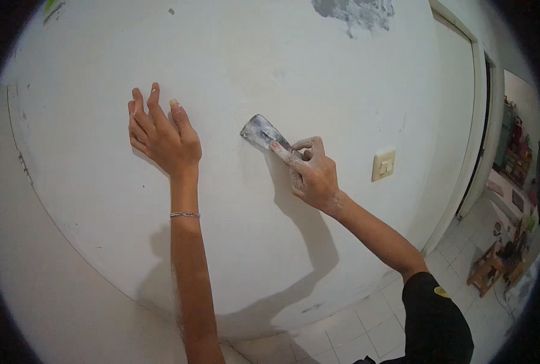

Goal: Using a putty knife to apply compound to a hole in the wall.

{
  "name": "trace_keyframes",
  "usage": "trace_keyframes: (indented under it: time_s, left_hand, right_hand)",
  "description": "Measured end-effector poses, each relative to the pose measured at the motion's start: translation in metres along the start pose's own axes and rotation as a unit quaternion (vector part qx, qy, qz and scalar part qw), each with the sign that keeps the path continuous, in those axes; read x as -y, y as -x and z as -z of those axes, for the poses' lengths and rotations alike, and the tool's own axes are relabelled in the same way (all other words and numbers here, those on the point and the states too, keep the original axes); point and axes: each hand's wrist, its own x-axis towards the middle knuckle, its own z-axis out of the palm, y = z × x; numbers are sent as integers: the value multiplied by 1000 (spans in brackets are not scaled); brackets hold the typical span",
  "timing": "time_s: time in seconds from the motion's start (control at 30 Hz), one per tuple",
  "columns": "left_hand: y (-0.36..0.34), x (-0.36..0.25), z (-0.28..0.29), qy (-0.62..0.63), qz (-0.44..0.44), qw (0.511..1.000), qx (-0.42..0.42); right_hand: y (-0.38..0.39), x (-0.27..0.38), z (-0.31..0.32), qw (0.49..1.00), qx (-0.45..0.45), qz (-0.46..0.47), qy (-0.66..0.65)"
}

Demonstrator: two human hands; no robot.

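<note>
My right hand [313, 173], dusted with white powder, grips a putty knife [260, 131] by its handle, index finger stretched along the blade. The broad, white-smeared blade points up and left and lies against or very close to the white wall [221, 79]. To the left, my left hand [165, 139] is raised in front of the same wall with its fingers apart and nothing in it. Whether its fingers touch the wall I cannot tell. A thin bracelet [185, 214] circles the left wrist.
A cream light switch [384, 165] sits on the wall right of my right hand. Higher up is a rough grey patch [358, 13]. A door frame [477, 109] stands at the right, with a small wooden stool [487, 270] on the tiled floor [367, 327] beyond.
</note>
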Motion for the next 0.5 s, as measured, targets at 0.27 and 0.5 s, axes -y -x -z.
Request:
trace_keyframes:
  time_s: [0.27,0.5]
  left_hand:
    - [-1,2,-1,-7,-6,1000,5]
    - [-2,0,1,3,-5,1000,-2]
  right_hand:
    - [0,14,-15,1000,7,-3,-10]
    - [-5,23,-7,997,-36,64,-1]
